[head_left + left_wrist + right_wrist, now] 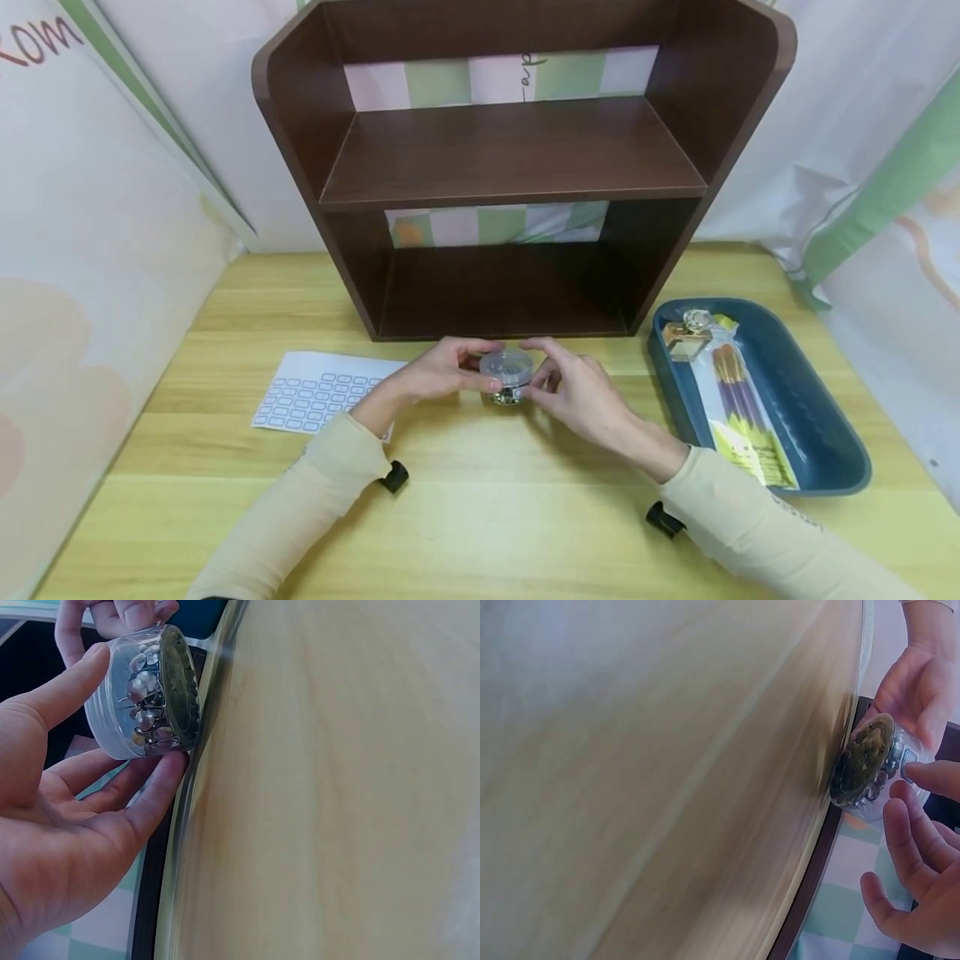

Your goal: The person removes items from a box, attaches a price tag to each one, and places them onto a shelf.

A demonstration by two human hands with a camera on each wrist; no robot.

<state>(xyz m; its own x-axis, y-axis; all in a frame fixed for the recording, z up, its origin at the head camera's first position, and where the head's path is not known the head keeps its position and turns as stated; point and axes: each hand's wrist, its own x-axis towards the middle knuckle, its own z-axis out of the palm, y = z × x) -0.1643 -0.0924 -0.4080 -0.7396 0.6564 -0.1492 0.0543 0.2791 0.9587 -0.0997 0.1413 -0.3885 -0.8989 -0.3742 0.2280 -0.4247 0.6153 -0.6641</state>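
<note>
Wooden tabletop [480,508], clear jar [507,367] of shiny beads [144,697] between left-hand fingers [156,791]

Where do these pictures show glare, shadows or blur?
Head view: a faint sheen on the table and a soft shadow near the right hand; left wrist view: soft, smeary wood grain and a pale patch at lower right, the jar fairly sharp; right wrist view: bluish haze at upper left, blurred grain.

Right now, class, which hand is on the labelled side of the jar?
The right hand, beside the small framed label on the jar. The left hand instead holds the jar on the side nearer the sheet.
</note>
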